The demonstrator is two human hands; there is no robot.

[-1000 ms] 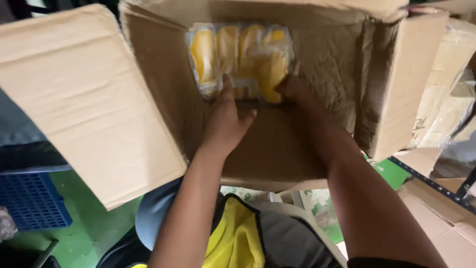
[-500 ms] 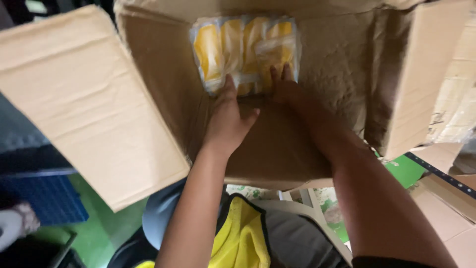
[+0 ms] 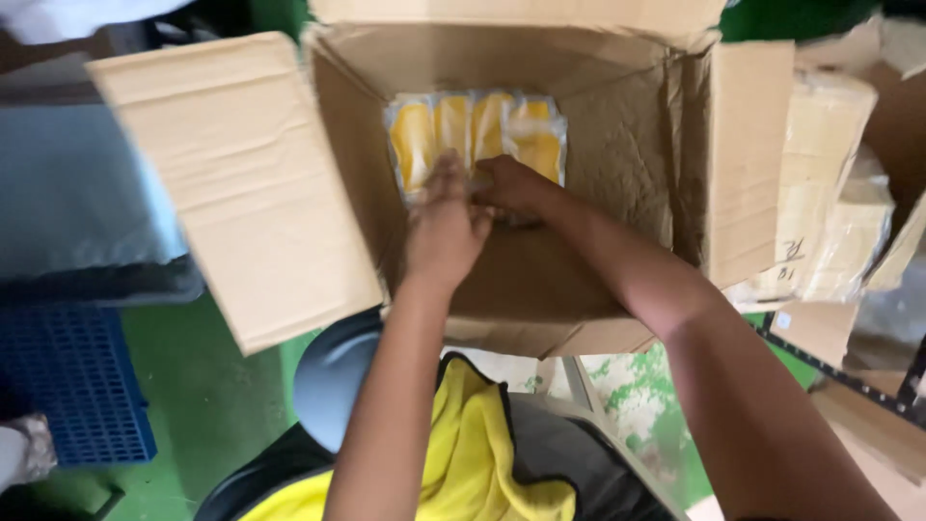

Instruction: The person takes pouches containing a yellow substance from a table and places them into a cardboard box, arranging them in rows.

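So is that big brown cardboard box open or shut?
Open. The big brown cardboard box has its flaps spread outward, and both hands, left hand and right hand, reach inside at yellow plastic-wrapped packs.

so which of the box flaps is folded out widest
The left flap of the cardboard box: it lies spread out broad and flat toward the left, while the right flap stands nearly upright, showing only a narrow face.

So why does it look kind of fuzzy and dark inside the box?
Head view: the whole picture is soft, the left hand and right hand slightly smeared; the cardboard box walls shade its inside, while the yellow packets catch pale glare on their clear wrapping.
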